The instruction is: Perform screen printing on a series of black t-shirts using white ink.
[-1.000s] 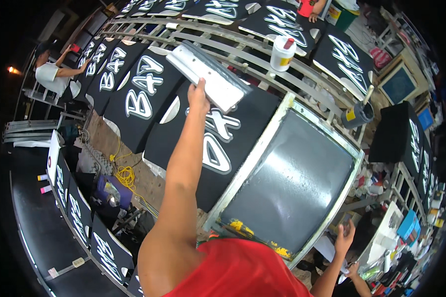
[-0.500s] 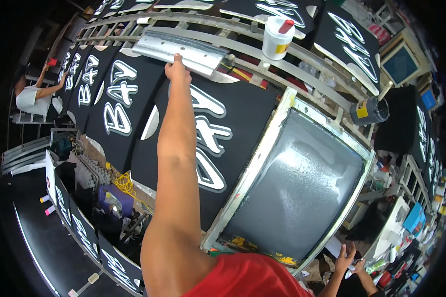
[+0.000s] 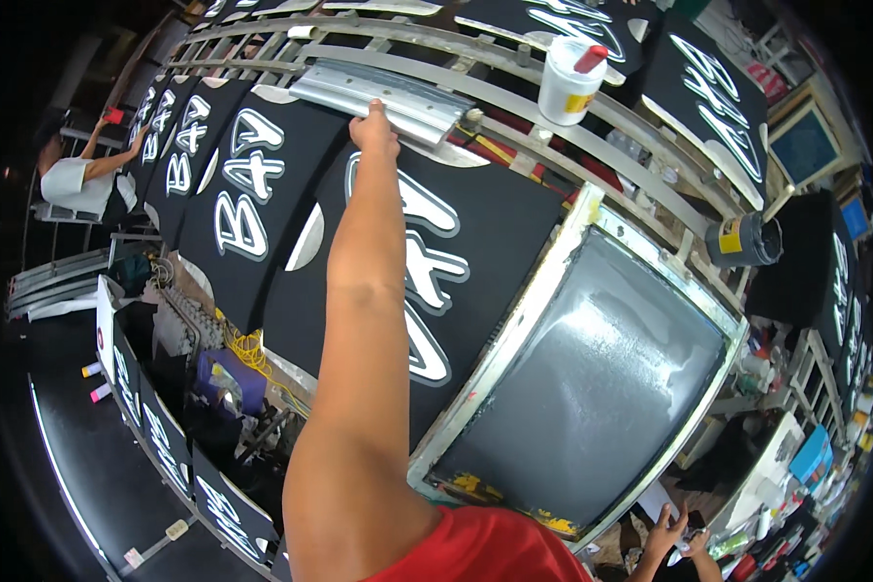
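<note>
My left hand (image 3: 375,133) reaches far ahead and grips the near edge of a long metal squeegee (image 3: 383,100), thumb on top. Grey ink smears the squeegee's far side. It lies across the far end of a black shirt panel (image 3: 504,213) with white, grey-edged lettering, beside the rails. To the right of my arm lies a screen frame (image 3: 514,330) with a grey, ink-wet mesh and yellow marks at its near end. My right hand is out of view.
A white tub (image 3: 565,95) with a red handle stands on the metal rails (image 3: 514,105); a dark ink pot (image 3: 737,242) sits beyond the frame. Printed black panels (image 3: 252,175) line the left. A person (image 3: 78,184) sits far left. Another person's hands (image 3: 664,532) show lower right.
The whole view has shifted slightly, so things sit a little further right. My left hand stays on the squeegee, which keeps about the same place by the rails.
</note>
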A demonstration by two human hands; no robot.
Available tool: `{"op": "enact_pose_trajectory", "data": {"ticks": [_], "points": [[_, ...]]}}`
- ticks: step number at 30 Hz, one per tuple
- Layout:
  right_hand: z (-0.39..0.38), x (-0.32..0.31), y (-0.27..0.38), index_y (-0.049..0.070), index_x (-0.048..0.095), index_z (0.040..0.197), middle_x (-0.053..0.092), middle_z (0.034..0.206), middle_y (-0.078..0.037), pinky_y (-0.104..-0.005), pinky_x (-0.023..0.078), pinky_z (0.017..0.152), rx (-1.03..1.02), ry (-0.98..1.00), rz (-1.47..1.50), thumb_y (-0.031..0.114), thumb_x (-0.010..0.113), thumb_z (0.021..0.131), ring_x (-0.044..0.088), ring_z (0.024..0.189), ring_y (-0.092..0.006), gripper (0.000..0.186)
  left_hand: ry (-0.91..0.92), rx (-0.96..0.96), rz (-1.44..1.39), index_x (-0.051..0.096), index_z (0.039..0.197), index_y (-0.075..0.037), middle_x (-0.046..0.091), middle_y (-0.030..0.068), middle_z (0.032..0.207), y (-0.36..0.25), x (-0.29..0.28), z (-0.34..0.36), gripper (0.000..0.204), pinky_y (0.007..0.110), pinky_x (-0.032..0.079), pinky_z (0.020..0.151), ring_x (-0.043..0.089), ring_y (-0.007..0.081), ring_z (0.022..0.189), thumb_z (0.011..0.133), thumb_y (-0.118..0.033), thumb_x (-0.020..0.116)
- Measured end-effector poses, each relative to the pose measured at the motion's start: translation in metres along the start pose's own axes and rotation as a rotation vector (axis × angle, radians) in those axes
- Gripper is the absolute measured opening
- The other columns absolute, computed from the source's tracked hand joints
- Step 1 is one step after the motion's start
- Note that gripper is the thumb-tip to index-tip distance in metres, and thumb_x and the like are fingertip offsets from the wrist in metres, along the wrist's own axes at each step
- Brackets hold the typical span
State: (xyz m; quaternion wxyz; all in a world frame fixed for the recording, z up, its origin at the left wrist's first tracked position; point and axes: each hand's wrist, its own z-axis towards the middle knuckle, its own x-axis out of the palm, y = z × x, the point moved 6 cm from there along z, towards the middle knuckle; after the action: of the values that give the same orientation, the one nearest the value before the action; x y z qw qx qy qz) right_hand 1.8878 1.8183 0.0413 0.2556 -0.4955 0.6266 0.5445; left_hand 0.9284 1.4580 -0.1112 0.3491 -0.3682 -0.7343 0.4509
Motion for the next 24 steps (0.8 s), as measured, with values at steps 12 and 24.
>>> {"op": "enact_pose_trajectory", "data": {"ticks": [12, 24], "points": [[0.003, 0.004, -0.038, -0.006, 0.047, 0.143, 0.054, 0.14, -0.023, -0.0387, 0.048, 0.1, 0.032, 0.037, -0.039, 0.036, 0.067, 0.1, 0.055, 0.125, -0.0309, 0.063, 0.008, -0.064, 0.223, 0.051, 0.127, 0.009, 0.065, 0.0218, 0.115, -0.002, -0.006, -0.012, 0.059, 0.041, 0.056, 0.065, 0.068, 0.028, 0.083, 0.093, -0.032, 0.075], [0.052, 0.003, -0.018, -0.004, 0.05, 0.142, 0.055, 0.14, -0.021, -0.0389, 0.041, 0.108, -0.081, -0.103, 0.093, 0.027, 0.067, 0.1, 0.053, 0.127, -0.0295, 0.054, 0.186, 0.058, 1.144, 0.07, 0.091, 0.006, 0.076, 0.0124, 0.085, -0.057, -0.003, -0.027, 0.057, 0.026, 0.06, 0.055, 0.075, 0.0164, 0.066, 0.084, -0.049, 0.078]]}}
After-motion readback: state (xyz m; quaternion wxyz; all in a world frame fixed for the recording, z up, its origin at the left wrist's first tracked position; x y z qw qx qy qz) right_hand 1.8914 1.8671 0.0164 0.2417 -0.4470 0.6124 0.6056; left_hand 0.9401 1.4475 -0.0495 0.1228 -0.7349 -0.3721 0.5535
